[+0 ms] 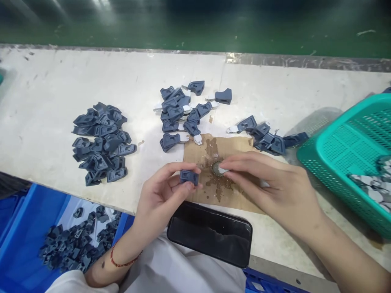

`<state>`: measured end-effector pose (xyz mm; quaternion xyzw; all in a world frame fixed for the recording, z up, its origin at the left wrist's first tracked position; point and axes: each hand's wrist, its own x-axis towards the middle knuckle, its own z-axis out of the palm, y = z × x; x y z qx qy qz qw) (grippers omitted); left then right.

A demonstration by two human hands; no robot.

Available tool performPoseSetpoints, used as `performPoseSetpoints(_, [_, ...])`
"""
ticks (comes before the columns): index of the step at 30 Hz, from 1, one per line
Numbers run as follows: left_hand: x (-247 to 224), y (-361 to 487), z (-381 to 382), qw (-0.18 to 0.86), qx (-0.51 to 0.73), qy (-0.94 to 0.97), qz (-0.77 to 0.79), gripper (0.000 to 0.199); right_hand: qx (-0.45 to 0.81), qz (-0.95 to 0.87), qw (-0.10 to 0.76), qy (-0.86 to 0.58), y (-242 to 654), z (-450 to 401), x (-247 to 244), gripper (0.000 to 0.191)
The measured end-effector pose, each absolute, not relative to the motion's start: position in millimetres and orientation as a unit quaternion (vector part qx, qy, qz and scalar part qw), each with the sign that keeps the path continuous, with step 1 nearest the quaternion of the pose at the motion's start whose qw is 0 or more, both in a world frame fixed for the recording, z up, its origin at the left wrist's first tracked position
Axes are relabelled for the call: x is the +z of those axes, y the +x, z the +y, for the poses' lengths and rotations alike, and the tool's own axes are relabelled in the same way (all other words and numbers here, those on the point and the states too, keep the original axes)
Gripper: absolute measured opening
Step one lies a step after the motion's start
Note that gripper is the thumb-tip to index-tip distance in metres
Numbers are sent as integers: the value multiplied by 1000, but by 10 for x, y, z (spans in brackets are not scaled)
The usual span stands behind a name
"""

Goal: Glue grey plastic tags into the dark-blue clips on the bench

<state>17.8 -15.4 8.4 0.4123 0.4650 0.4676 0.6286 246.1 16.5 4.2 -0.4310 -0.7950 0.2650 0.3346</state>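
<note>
A dark grey-blue plastic part (189,177) is pinched between the thumb and fingers of my left hand (166,189). My right hand (271,181) grips a small light grey piece (222,170) by its end. That piece is over a small round cap (216,168) with a toothed rim, which lies on a stained sheet of brown cardboard (195,193); whether they touch I cannot tell. Beyond my hands is a heap of dark parts with light grey ends (175,112). A smaller group of such parts (269,138) lies near my right hand.
A pile of dark parts (100,142) lies on the left of the white table (39,114). At the right stands a green basket (324,156) holding light grey pieces. A black phone (210,234) rests at the front edge. Below left, a blue bin (21,252) contains many dark parts.
</note>
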Motion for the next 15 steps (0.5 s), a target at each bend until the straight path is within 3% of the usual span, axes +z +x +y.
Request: performPoseSetpoints(15, [39, 202, -133, 619, 453, 421, 484, 10, 291, -799, 317, -419, 2439, 189, 70, 24])
